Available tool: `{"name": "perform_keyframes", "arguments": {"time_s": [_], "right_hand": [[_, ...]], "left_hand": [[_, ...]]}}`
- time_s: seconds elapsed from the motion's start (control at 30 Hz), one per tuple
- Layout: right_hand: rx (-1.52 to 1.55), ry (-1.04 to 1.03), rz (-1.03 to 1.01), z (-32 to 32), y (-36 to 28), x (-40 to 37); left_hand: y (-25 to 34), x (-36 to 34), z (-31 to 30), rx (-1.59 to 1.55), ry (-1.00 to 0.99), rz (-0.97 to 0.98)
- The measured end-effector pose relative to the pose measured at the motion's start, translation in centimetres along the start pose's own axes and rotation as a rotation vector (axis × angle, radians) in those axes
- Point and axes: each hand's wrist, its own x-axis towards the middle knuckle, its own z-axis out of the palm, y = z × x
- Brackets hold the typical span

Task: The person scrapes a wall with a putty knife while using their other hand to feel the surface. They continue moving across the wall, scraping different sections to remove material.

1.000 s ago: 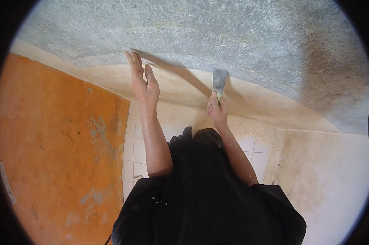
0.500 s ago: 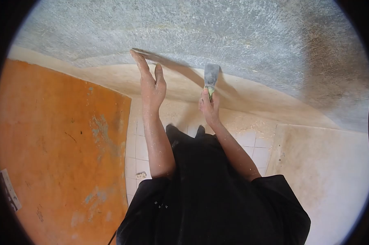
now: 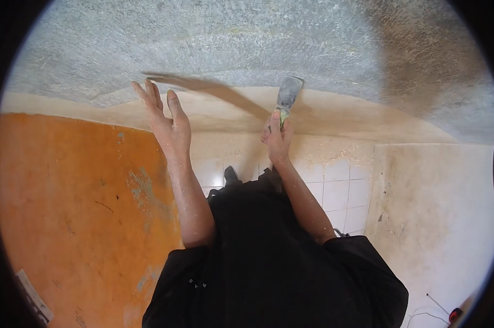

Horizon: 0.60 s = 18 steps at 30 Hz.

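I log one loose black shirt [image 3: 252, 257], short sleeves [image 3: 364, 259]; small pale lettering [image 3: 198, 283], left side; bare forearms [image 3: 191, 199], flecked with pale specks.

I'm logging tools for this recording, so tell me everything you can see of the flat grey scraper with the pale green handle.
The flat grey scraper has a metal-looking blade, widening toward its far edge and mottled with smudges. Its pale green handle is mostly hidden: the right hand's grip closes around it. The blade points away from the person's body, leaning slightly right, with its far edge seen over the lower part of the rough, mottled grey wall area; whether it touches is unclear.
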Motion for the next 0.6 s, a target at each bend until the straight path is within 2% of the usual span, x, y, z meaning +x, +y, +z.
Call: {"name": "perform_keyframes", "arguments": {"time_s": [0.13,0.2,0.3,0.47,0.6], "right_hand": [[0.044,0.052,0.016,0.9,1.7,-0.5],[0.160,0.113,0.117,1.4,1.7,-0.8],[0.254,0.061,0.074,2.5,0.8,-0.8],[0.222,0.121,0.073,3.3,1.6,-0.7],[0.261,0.121,0.092,3.9,1.9,-1.0]], "left_hand": [[-0.8,0.1,-0.1,0.003,-0.049,0.017],[-0.9,0.4,-0.3,-0.017,-0.032,0.022],[-1.4,0.5,-0.5,-0.023,-0.016,0.028],[-1.4,0.8,-0.7,0.024,-0.051,0.095],[-1.2,0.9,-0.7,-0.042,-0.070,0.049]]}}
